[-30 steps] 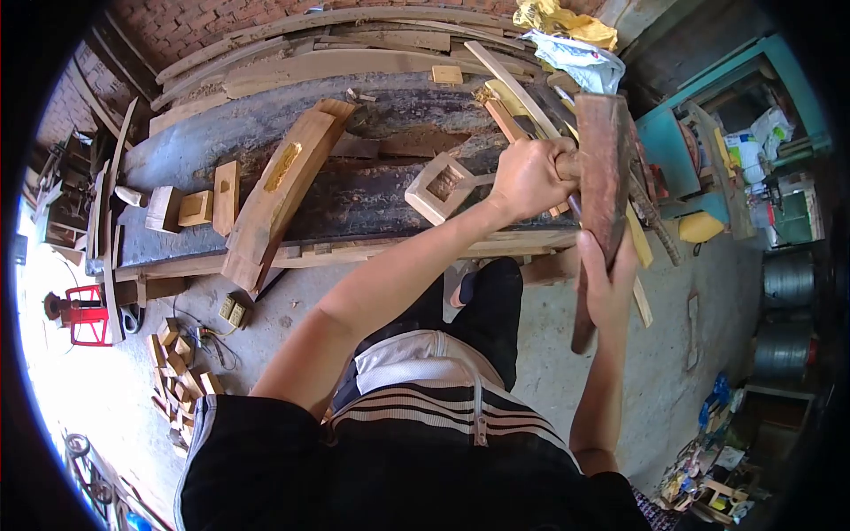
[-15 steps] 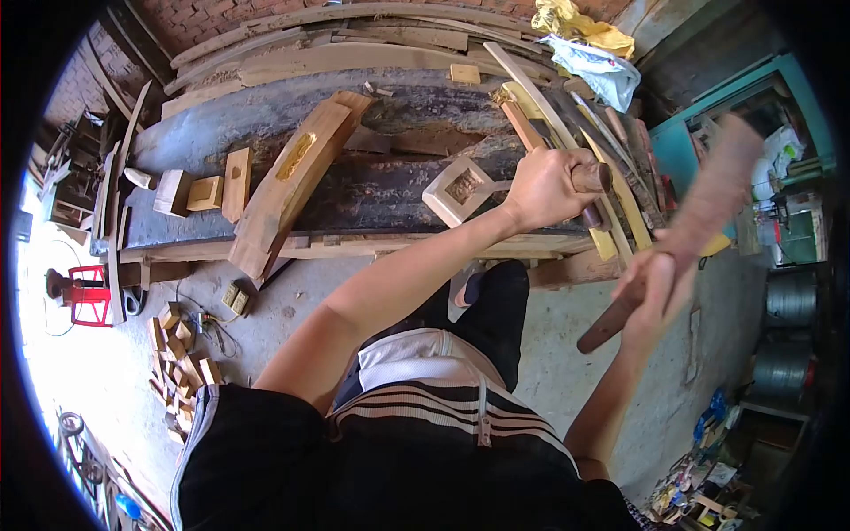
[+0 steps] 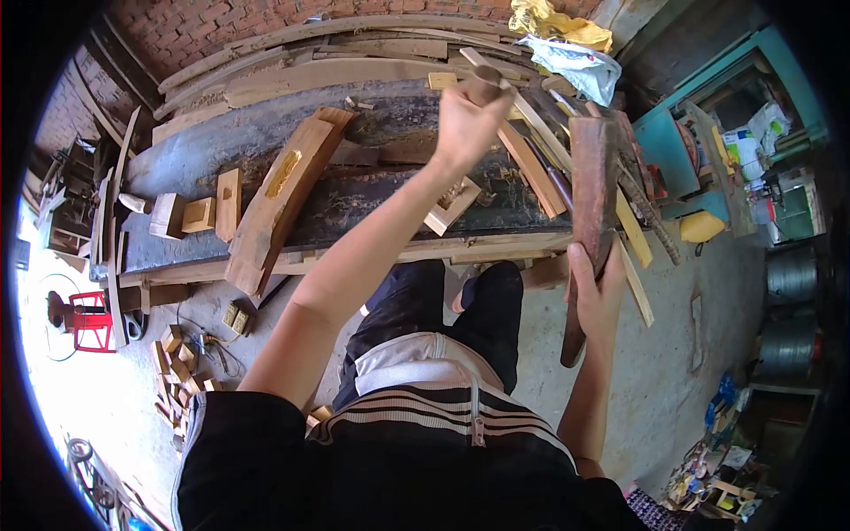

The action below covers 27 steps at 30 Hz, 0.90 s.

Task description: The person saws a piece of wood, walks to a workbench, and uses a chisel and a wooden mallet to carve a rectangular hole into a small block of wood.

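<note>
Both hands are clenched, each around a tool. Left hand (image 3: 467, 119) is stretched out over the far side of the workbench (image 3: 372, 199), its fist wrapped around a chisel (image 3: 485, 78). Only the round butt of the wooden handle shows above the knuckles; the blade is hidden by the hand. Right hand (image 3: 595, 288) is nearer the body and off the near edge of the bench. It grasps the shaft of a wooden mallet (image 3: 591, 177), whose long reddish head stands upright above the fingers.

Under the left wrist a square wooden block (image 3: 452, 205) with a carved recess lies on the bench, partly covered by the forearm and apart from the chisel. Between the two hands a fan of thin wooden strips (image 3: 531, 164) lies slanted across the bench. To the left of the left arm a long beam (image 3: 279, 199) with a yellowish mortise rests at a slant on the bench, and beyond it sit a few small blocks (image 3: 197, 215). Past the left hand a white bag (image 3: 575, 60) and a yellow cloth (image 3: 553, 19) lie on stacked planks. A teal cabinet (image 3: 664, 146) stands to the right of the mallet. Offcuts (image 3: 177, 354) are scattered on the floor below the left elbow.
</note>
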{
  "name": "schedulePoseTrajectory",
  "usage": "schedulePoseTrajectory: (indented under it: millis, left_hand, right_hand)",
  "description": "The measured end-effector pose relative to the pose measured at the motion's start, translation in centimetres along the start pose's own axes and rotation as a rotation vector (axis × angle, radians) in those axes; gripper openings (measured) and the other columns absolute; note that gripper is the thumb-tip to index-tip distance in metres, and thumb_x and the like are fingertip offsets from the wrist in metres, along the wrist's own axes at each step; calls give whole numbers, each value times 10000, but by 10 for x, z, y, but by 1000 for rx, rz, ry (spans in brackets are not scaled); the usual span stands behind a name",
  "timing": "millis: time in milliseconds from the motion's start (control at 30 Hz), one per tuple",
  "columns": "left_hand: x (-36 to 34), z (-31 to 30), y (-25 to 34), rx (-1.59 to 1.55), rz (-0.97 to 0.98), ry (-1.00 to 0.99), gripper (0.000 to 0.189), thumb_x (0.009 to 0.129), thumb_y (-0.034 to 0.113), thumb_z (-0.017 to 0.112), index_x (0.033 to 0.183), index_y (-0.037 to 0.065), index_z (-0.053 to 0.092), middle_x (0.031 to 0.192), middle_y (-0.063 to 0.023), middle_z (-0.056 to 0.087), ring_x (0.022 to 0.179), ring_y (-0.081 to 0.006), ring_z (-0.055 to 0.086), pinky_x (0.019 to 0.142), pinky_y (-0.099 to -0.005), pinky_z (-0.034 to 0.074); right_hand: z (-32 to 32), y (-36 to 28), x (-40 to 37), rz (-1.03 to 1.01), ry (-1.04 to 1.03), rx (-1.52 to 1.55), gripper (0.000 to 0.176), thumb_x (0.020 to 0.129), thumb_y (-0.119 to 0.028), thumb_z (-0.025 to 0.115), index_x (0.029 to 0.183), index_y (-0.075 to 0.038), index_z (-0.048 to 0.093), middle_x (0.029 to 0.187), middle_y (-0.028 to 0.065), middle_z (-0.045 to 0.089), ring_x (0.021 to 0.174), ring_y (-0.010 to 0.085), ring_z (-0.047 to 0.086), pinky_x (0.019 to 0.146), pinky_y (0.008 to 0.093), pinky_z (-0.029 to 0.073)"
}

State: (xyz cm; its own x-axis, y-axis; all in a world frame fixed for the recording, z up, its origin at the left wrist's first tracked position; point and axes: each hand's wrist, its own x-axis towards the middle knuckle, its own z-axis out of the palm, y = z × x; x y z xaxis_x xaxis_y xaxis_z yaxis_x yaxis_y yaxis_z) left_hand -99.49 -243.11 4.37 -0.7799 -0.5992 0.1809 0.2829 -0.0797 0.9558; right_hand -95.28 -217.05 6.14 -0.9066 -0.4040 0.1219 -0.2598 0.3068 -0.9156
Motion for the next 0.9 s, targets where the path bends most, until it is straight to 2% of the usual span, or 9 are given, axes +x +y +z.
schedulePoseTrajectory:
  millis: [100, 400, 533, 567, 633, 700, 767, 833, 900]
  left_hand:
    - [6, -8, 3, 80, 141, 61, 299, 854, 171, 692, 657, -1, 547, 601, 28, 555, 549, -56, 419, 509, -299, 374]
    - [-8, 7, -6, 88, 157, 17, 321, 844, 213, 728, 674, -12, 574, 580, 6, 537, 592, -57, 421, 541, -298, 406]
    - [-13, 16, -9, 126, 168, -41, 196, 830, 184, 727, 822, -9, 691, 701, -57, 683, 658, -73, 579, 629, -300, 501]
    - [-15, 20, -10, 128, 255, -63, 176, 799, 162, 731, 876, 4, 714, 759, -96, 722, 699, -108, 658, 674, -315, 532]
    - [-22, 28, -13, 148, 234, -101, 169, 780, 155, 731, 866, 11, 707, 746, -123, 708, 686, -163, 676, 671, -323, 534]
    - [-26, 36, -21, 210, 280, -160, 152, 739, 162, 725, 827, 44, 684, 713, -195, 651, 695, -351, 679, 667, -362, 545]
    - [-35, 45, -23, 243, 276, -176, 154, 735, 180, 725, 815, 57, 679, 711, -197, 640, 710, -378, 663, 664, -375, 546]
    - [-45, 49, -23, 366, 303, -191, 167, 725, 229, 726, 811, 91, 684, 722, -187, 647, 735, -402, 653, 662, -425, 549]
    - [-52, 51, -24, 364, 307, -204, 178, 717, 232, 727, 824, 95, 688, 726, -187, 651, 738, -404, 653, 662, -435, 549]
  right_hand:
    - [2, 6, -4, 14, 6, -4, 407, 931, -311, 675, 1132, 3, 512, 782, 50, 577, 517, 94, 525, 440, 248, 429]
    - [7, 11, -6, 68, 23, 16, 401, 928, -321, 677, 1114, -7, 512, 771, 45, 570, 491, 93, 515, 428, 244, 417]
    - [9, 11, -6, 76, 23, 2, 406, 929, -306, 672, 1140, 3, 514, 776, 60, 569, 497, 108, 518, 451, 250, 431]
    - [7, 15, -1, 76, 21, 3, 406, 929, -306, 672, 1140, 3, 514, 776, 60, 569, 497, 108, 518, 451, 250, 431]
    - [5, 20, 12, -375, 153, -135, 404, 938, -275, 646, 1166, 29, 510, 761, 73, 565, 509, 132, 527, 492, 258, 448]
    - [-5, -6, 9, -281, 142, 37, 428, 954, -293, 612, 1219, 25, 501, 786, 84, 569, 564, 135, 542, 515, 265, 455]
    - [-13, -33, 7, -184, 143, 200, 456, 971, -311, 579, 1271, 21, 493, 811, 95, 573, 619, 137, 556, 538, 271, 463]
    - [-13, -45, 13, -386, 186, 241, 483, 975, -317, 565, 1308, 19, 471, 850, 106, 578, 633, 138, 557, 539, 272, 459]
    - [-2, -35, 16, -342, 159, 59, 425, 962, -282, 587, 1239, 27, 494, 774, 80, 555, 572, 124, 521, 511, 274, 420]
